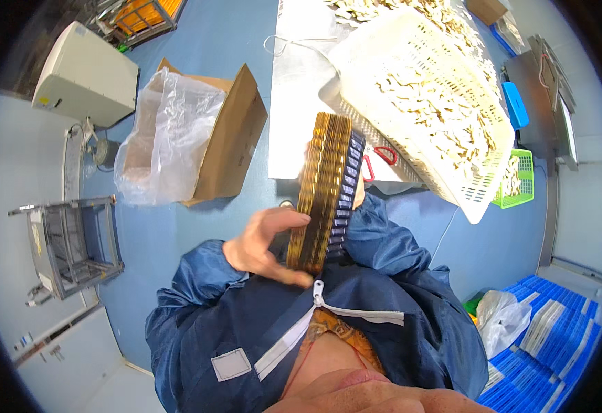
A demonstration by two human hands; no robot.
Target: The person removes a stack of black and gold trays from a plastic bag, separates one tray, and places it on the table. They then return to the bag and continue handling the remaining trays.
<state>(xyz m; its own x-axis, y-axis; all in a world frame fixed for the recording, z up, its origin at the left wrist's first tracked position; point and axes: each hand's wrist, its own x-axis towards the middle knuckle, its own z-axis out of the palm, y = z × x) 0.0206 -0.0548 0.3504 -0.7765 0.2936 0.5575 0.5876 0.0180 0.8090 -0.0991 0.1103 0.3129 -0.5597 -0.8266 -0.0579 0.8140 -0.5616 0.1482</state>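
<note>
A long stack of thin, flat packets (324, 191) with shiny gold edges and a dark blue patterned side stands before my chest. My right hand (358, 195) is shut on it from behind; the stack hides most of that hand. At the lower left of the stack is my left hand (264, 248), slightly blurred, with thumb and fingers spread apart. One of its fingertips overlaps the gold edges, and its thumb lies by the stack's lower end. Red-handled scissors (383, 156) lie on the metal table (295, 93) beyond, partly covered by the stack.
A white perforated basket (466, 199) of pale dried slices juts over the table's edge. More slices (368, 10) lie behind. At left stand a plastic-lined cardboard box (233, 139) and a metal stool-like frame (79, 248). A green basket (525, 178) and stacked blue crates (559, 330) are right.
</note>
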